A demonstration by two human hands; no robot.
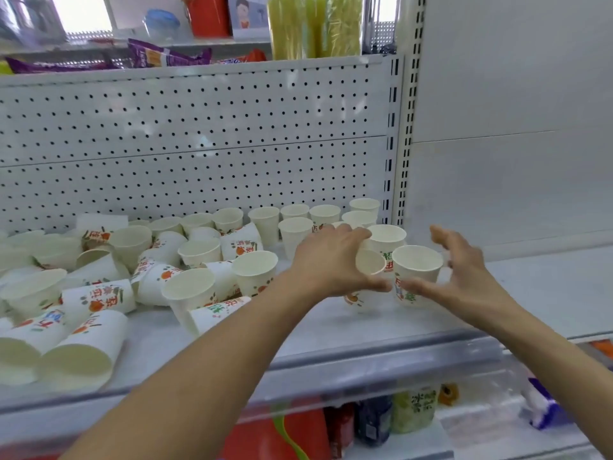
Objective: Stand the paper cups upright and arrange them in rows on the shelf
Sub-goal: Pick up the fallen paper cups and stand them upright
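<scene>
White paper cups with orange-and-green print cover the grey shelf (331,330). At the left lies a jumbled pile of cups (99,293), many on their sides. At the back right, several cups (326,215) stand upright in rows. My left hand (328,260) grips a tilted cup (370,265) from above. Right beside it an upright cup (416,270) stands on the shelf. My right hand (464,270) is spread around that upright cup with fingers apart; I cannot tell whether it touches it.
A white pegboard back panel (199,137) rises behind the cups, with a slotted upright post (403,144) at its right. Snack packets and green bottles (311,24) sit on the shelf above. Cans and bottles (374,423) stand on the shelf below.
</scene>
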